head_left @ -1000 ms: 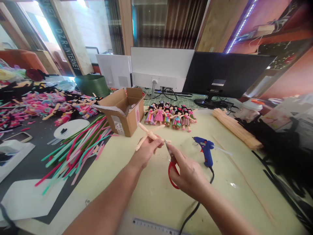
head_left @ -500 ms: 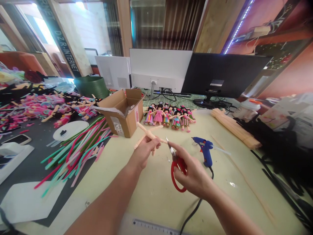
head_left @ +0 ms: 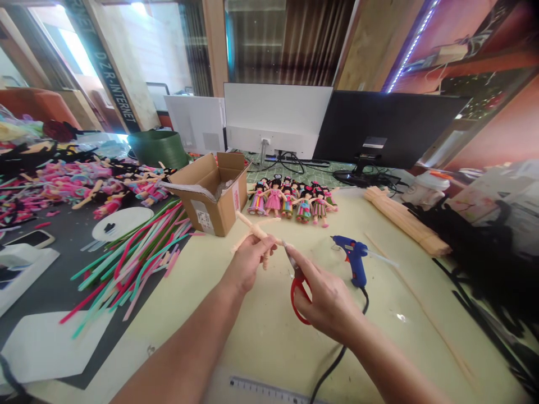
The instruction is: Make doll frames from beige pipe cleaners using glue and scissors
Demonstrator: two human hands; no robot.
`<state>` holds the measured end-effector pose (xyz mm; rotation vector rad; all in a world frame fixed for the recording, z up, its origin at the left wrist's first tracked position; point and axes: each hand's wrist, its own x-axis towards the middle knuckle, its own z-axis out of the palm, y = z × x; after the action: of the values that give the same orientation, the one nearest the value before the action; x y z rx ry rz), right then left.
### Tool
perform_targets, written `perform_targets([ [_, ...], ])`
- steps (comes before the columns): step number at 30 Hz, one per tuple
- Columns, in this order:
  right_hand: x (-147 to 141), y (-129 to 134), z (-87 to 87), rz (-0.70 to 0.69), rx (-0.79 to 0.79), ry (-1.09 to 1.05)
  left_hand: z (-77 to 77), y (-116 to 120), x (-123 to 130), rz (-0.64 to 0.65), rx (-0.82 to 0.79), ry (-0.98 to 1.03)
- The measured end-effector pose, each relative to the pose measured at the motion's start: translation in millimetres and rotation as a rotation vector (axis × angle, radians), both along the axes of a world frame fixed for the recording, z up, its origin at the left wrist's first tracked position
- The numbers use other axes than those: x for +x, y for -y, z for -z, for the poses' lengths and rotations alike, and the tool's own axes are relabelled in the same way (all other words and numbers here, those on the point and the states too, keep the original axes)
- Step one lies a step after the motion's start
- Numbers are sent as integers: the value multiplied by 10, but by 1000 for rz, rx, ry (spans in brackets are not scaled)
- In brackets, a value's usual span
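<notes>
My left hand [head_left: 248, 261] pinches a beige pipe-cleaner doll body [head_left: 255, 229] whose limbs stick out in several directions. Red-handled scissors [head_left: 300, 292] are gripped in my right hand [head_left: 330, 289], its index finger stretched along the blades. The blade tips meet the limb that points right from my left fingers. Whether the blades are fully closed I cannot make out. To the right of my right hand lies a blue glue gun [head_left: 352, 258] with a clear glue stick in its back.
Finished dolls [head_left: 290, 202] stand behind my hands, beside an open cardboard box [head_left: 214, 196]. Coloured pipe cleaners [head_left: 135, 258] spread at left. A beige pipe-cleaner bundle [head_left: 406, 221] and black strands [head_left: 488, 264] lie at right. A ruler [head_left: 265, 391] and the glue gun's cable [head_left: 332, 367] are in front.
My right hand has moved slightly left and the scissors have come closer, their tips now at the doll body's right limb. My left hand has hardly moved.
</notes>
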<state>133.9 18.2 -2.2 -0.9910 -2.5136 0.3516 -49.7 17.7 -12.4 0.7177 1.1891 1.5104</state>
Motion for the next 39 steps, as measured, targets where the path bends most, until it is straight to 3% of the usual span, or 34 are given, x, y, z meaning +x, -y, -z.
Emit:
perform_targets([
  [9,5,-2,-17,-14,-35,-22,-67,18,31,168,64,188],
  [17,12,3,-85,-19,-83,-51,-24,12,8,215,88,154],
  [23,36,27,-221,1,-210,-19,-12,5,-1,259,160,163],
  [31,105,9,-339,-27,-350,-35,-31,14,-17,277,195,24],
  [39,196,-51,-380,-102,-596,-148,-72,41,-21,262,135,-175],
])
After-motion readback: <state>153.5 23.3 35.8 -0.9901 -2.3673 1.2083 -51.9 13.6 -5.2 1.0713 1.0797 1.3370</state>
